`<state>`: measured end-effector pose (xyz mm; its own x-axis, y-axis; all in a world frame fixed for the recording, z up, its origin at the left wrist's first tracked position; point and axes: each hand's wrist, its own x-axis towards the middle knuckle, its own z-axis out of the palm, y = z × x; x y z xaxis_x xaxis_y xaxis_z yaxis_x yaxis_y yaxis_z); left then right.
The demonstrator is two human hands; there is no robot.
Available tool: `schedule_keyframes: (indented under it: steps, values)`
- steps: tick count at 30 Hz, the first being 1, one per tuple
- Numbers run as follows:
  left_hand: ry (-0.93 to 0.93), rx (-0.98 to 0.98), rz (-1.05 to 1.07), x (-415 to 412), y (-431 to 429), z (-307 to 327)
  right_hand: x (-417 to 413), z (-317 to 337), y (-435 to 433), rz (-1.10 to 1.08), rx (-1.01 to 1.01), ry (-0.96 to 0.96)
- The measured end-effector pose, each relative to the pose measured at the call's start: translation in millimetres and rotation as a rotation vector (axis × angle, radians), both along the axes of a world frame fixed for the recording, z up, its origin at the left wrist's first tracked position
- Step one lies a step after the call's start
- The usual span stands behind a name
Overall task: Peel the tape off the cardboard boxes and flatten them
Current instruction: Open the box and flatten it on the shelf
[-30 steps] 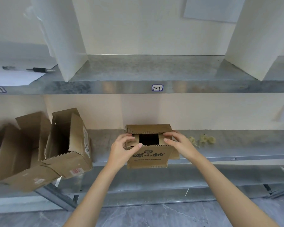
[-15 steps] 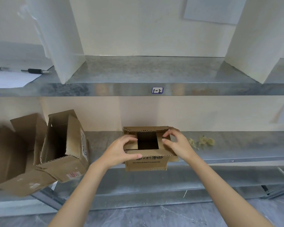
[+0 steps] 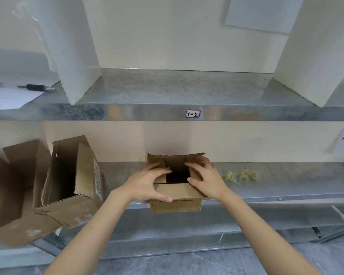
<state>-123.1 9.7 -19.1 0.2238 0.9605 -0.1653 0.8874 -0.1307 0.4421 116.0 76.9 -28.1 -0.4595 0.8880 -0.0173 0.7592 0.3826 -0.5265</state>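
A small brown cardboard box [image 3: 176, 204] sits at the front edge of the lower metal shelf [image 3: 286, 187], its top open and dark inside. My left hand [image 3: 147, 184] grips the box's left flap and front wall, thumb down on the front. My right hand [image 3: 206, 180] holds the right flap, fingers spread over it. The rear flap stands upright behind both hands. I can see no tape on the box from here.
Two larger open cardboard boxes [image 3: 74, 181] [image 3: 12, 195] lean at the left of the shelf. Crumpled yellowish scraps [image 3: 241, 175] lie right of the small box. The upper shelf [image 3: 187, 90] holds white dividers, a pen [image 3: 37, 87] and paper.
The box has tipped so its open top faces me more and its printed front is mostly hidden. Both hands have shifted further over the side flaps.
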Motion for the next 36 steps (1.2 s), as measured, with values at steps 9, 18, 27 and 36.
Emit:
schedule_keyframes:
  steps: [9, 18, 27, 36]
  values:
    - [0.027, 0.081, -0.077, -2.6, 8.9, 5.3, 7.4, 1.7, 0.9, 0.089, 0.054, -0.038]
    - [-0.349, 0.288, 0.312, -4.0, -8.9, -5.1, 34.7, 31.6, -0.7, -0.06, -0.264, 0.345]
    - [-0.439, 0.363, 0.438, 4.3, -18.1, -11.8, 46.6, 18.9, -5.7, 0.037, -0.293, 0.301]
    - [-0.554, 0.378, 0.405, -9.6, -23.0, -7.8, 53.0, 7.6, 9.5, -0.126, -0.047, 0.497]
